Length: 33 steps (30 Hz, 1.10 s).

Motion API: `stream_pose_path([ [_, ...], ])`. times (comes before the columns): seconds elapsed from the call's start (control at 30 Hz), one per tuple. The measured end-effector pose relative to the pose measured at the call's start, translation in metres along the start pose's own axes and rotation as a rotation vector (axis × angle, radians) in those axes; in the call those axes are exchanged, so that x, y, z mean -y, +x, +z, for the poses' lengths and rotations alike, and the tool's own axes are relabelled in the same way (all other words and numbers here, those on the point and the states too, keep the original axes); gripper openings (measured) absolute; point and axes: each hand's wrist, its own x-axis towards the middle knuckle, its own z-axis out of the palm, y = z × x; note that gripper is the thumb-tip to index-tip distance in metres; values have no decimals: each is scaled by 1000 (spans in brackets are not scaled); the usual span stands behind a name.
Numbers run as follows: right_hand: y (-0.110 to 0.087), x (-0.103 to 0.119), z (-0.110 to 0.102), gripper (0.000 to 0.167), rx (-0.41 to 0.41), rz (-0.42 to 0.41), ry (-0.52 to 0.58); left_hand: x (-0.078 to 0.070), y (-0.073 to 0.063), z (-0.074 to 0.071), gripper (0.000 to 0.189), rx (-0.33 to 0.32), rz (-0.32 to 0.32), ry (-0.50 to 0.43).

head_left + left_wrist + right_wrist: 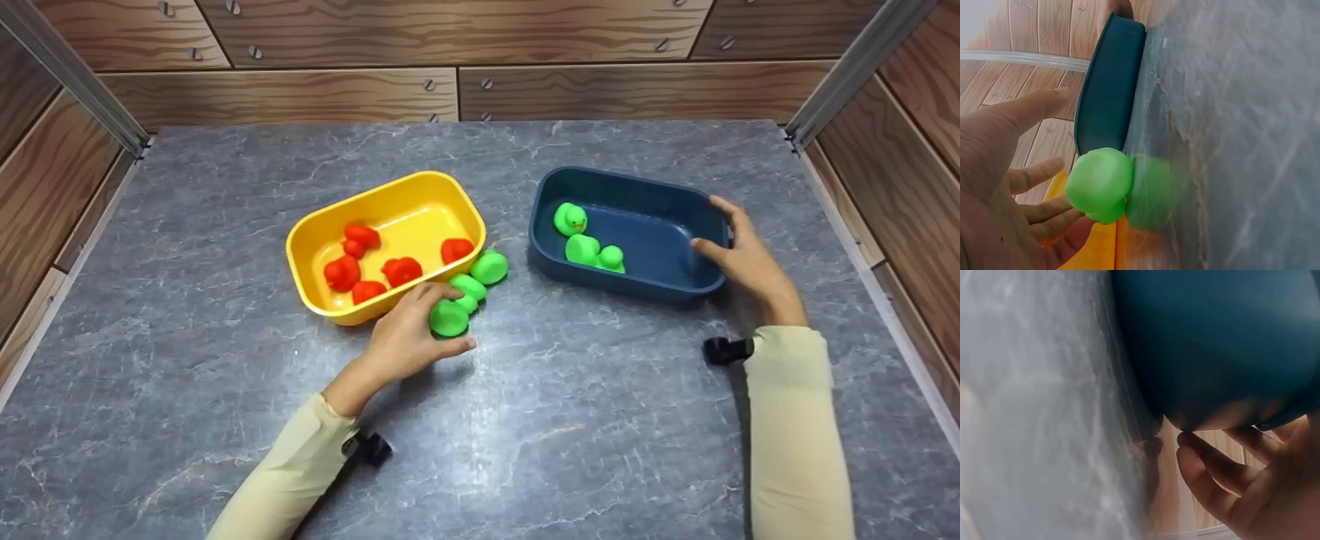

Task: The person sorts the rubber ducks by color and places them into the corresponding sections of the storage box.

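Note:
Beside the yellow bin (330, 309), my left hand (405, 334) reaches around a green rubber duck (448, 319), thumb held apart from it. In the left wrist view the fingers (1050, 212) lie along the far side of this green duck (1099, 179), and the thumb stands clear. More green ducks (490, 268) lie in a row along the yellow bin's front wall. My right hand (754, 262) grips the right end of the dark blue bin (637, 283), thumb over the rim inside, fingers against the outside wall. Green ducks (571, 219) sit in the left part of that bin.
Several red ducks (343, 274) lie inside the yellow bin. Both bins stand on a grey marbled table (570, 420). Wood-patterned panels (315, 97) enclose the back and sides, with metal posts (847, 82) at the corners. A black wrist camera (375, 448) hangs by the left sleeve.

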Motion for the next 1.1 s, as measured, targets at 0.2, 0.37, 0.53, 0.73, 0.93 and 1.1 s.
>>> stream_pose_path([
  [0.2, 0, 0, 0, 78, 1, 19, 16, 5, 1, 2, 64, 44, -34, 38],
  [0.37, 0, -1, 1, 78, 1, 22, 28, 10, 3, 2, 66, 81, -54, 57],
  [0.53, 0, -1, 0, 79, 4, 18, -5, 12, 4, 2, 64, 99, -64, 65],
  [0.73, 1, -2, 0, 79, 11, 24, -28, 14, 4, 1, 58, 101, -75, 68],
  [0.93, 2, -1, 1, 79, 10, 24, -19, 14, 4, 1, 53, 97, -83, 73],
  [1.1, 2, -1, 0, 79, 9, 18, -13, 12, 5, -1, 50, 93, -88, 66],
])
